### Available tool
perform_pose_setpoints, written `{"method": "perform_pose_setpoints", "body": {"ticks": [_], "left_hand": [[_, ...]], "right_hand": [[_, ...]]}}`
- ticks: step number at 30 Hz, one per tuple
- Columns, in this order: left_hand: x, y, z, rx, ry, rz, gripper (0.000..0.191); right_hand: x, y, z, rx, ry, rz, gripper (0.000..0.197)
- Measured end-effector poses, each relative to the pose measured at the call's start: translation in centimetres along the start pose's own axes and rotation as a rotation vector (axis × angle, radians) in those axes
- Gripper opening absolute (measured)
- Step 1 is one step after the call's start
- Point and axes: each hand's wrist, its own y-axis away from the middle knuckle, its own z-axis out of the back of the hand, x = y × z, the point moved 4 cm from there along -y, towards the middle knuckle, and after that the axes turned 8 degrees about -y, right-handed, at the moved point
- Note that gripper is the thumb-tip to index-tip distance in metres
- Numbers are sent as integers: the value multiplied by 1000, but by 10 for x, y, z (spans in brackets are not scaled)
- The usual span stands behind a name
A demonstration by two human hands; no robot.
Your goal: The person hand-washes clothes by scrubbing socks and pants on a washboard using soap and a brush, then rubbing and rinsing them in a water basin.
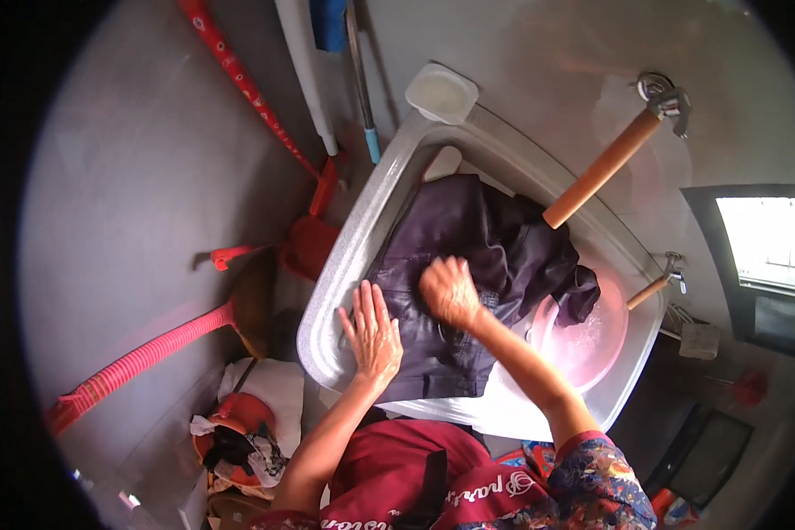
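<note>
A dark wet garment (430,225) lies spread across the grey speckled wash sink (334,281), its lower part over the front edge. My left hand (374,338) rests flat on its left side, palm down and holding nothing. To the right of it, my right hand (449,291) is curled into a blurred fist on the cloth; whether anything is inside is hidden. Part of the garment hangs into a pink basin (589,338) with water at the sink's right. A pale object (444,163) shows partly behind the cloth in the far left corner.
An orange-brown tube on a wall tap (603,169) reaches over the garment. A white tub (442,94) stands on the far rim. A smaller tap (672,275) is above the basin. Left are a red dustpan (308,245), several poles, and an orange bucket (242,414) with cloths.
</note>
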Motion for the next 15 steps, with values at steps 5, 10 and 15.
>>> {"method": "perform_pose_setpoints", "body": {"ticks": [5, 10, 15], "left_hand": [[-1, -5, -6, 27, -93, -2, 72], [1, -6, -8, 0, -185, -7, 71], [-5, -8, -9, 19, -192, 0, 71]], "right_hand": [[-28, -34, -8, -126, 25, -497, 43], [42, 1, -9, -59, -238, -120, 41], [-52, -87, 46, -619, -153, -418, 31]]}}
